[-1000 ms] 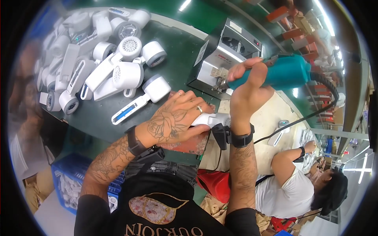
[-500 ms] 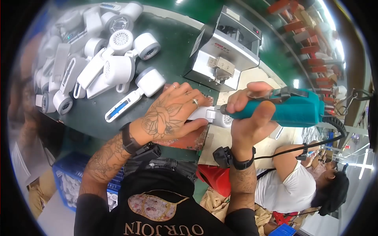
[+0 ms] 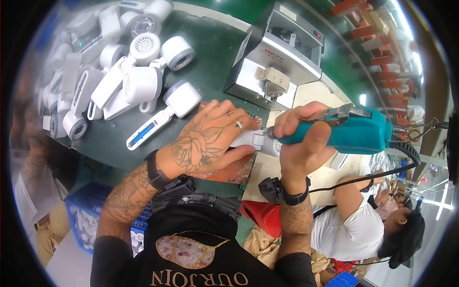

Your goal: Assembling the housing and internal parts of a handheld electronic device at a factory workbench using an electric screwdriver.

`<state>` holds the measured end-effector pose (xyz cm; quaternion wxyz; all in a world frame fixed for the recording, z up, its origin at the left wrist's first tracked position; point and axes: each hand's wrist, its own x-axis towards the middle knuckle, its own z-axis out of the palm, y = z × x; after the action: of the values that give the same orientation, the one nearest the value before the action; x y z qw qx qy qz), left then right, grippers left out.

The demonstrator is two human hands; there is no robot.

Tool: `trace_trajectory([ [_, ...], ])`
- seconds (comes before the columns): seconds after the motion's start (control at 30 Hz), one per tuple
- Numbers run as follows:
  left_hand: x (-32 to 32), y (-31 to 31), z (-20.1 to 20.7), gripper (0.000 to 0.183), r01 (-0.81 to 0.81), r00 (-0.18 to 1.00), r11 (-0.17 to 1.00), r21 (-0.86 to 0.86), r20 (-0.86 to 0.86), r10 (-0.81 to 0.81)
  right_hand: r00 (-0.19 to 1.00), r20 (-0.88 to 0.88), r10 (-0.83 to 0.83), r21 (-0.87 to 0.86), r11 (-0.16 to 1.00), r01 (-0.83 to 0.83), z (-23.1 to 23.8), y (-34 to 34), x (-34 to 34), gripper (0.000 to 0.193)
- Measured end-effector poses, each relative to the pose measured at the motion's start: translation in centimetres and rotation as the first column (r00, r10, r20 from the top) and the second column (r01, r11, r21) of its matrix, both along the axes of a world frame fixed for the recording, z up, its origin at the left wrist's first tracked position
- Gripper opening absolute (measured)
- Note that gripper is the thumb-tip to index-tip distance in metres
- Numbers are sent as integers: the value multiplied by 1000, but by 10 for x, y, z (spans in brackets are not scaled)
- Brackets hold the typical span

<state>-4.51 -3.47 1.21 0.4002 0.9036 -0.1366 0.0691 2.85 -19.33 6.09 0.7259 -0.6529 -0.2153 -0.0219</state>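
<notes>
L hand [image 3: 208, 138] pins the white fan [image 3: 257, 140] over the red pad [image 3: 229, 173] & R hand [image 3: 302, 154] grips the teal driver [image 3: 356, 131], so press fan firmly & aim driver straight w/ no wobble.

The white handheld fan [image 3: 245, 139] is mostly hidden under the left hand [image 3: 203, 138], its round head partly behind the right hand [image 3: 306, 143]; contact with the teal electric screwdriver [image 3: 354, 131] is too small to tell. Left of both hands, the outermost heaped fans [image 3: 68, 79] blur, and the left forearm [image 3: 125, 203] partly covers a blue crate [image 3: 98, 190].
</notes>
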Motion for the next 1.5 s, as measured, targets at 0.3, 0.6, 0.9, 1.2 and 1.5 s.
trace_trajectory([
  [0.3, 1, 0, 4, 38, 4, 1000, 1000, 12, 19, -4, 999, -19, 43, 108, 993, -41, -4, 4, 4, 44],
  [0.6, -3, 1, 1, 39, 21, 998, 999, 39, 66, -24, 998, 47, -51, 31, 998, 49, 13, 20, 23, 49],
  [0.9, -2, -1, 3, 38, 54, 996, 998, 26, 66, -56, 989, 132, -68, 102, 993, 55, 10, 39, 43, 42],
  [1.2, -1, -3, -1, 34, 2, 996, 998, 57, 94, -7, 1000, 2, -27, 45, 999, 27, 21, -13, -20, 63],
  [1.5, -4, -1, -1, 33, 1, 1000, 1000, 22, 29, -1, 998, 26, -59, 29, 998, 59, 8, -13, -28, 63],
])
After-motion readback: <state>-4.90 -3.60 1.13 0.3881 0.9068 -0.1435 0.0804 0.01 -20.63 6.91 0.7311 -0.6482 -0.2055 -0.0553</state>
